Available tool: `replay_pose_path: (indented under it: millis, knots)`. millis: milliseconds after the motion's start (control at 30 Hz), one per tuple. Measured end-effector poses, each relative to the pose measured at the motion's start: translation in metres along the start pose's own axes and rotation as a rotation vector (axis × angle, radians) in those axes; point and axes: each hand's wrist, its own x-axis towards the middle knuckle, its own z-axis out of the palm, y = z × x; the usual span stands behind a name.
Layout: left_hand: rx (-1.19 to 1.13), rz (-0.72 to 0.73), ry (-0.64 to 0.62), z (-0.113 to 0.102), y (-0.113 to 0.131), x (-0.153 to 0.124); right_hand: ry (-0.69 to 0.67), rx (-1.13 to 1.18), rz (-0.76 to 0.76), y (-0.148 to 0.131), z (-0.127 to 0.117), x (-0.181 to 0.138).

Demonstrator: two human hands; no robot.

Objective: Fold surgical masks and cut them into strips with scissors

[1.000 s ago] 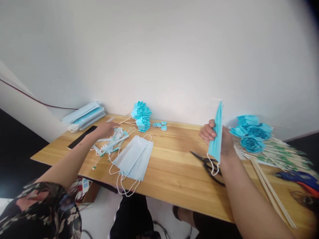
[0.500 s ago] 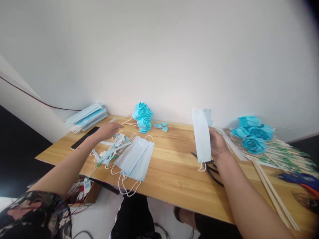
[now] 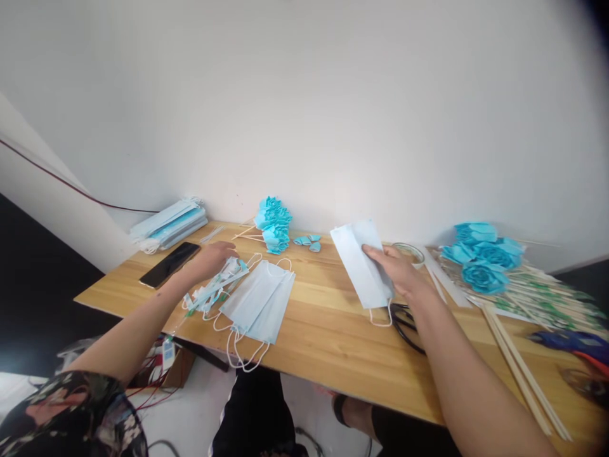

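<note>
My right hand [image 3: 397,270] grips a pale blue face mask [image 3: 359,263], held flat above the middle of the wooden table [image 3: 328,336], its ear loop hanging at the near end. My left hand [image 3: 214,256] rests on a heap of cut mask strips and loops [image 3: 214,289] at the left; its fingers curl down and what they hold cannot be made out. Right beside that heap lies a small stack of whole masks [image 3: 259,301]. Black scissors [image 3: 406,324] lie on the table just under my right wrist.
A mask pile [image 3: 169,223] and a black phone [image 3: 170,264] lie far left. Blue folded flowers [image 3: 272,225] and petals [image 3: 307,241] sit by the wall. At right: blue roses [image 3: 483,257], wooden sticks [image 3: 518,368], a tape roll [image 3: 409,252], a blue glue gun [image 3: 571,343].
My right hand has swung the mask leftward and laid it from upright, edge-on, to nearly flat, pale side up. My left hand has stayed on the strip heap.
</note>
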Motion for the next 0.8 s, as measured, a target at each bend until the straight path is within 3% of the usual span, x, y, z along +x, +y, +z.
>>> replay_pose_path:
  millis: [100,267,333,467,533,667,800]
  knots:
    - [-0.072,-0.001,0.109,-0.014,0.024,-0.013,0.030,0.043,-0.010,-0.006,-0.006,-0.005]
    - [-0.228,0.126,-0.114,-0.018,0.085,-0.043,0.040,0.330,-0.295,-0.018,-0.031,-0.012]
    - [-0.213,0.156,-0.123,-0.010,0.102,-0.050,0.014,0.315,-0.346,-0.018,-0.035,-0.008]
    - [-0.228,0.176,-0.001,0.007,0.129,-0.043,-0.142,0.198,-0.204,-0.010,-0.017,-0.001]
    - [-0.247,0.186,0.025,0.011,0.139,-0.034,-0.145,0.113,-0.133,-0.005,-0.002,-0.004]
    - [-0.333,0.169,0.073,0.003,0.129,-0.023,-0.039,0.046,0.124,0.001,0.015,-0.008]
    - [-0.261,-0.175,0.152,-0.016,0.063,-0.029,0.075,0.197,0.120,0.003,0.005,0.001]
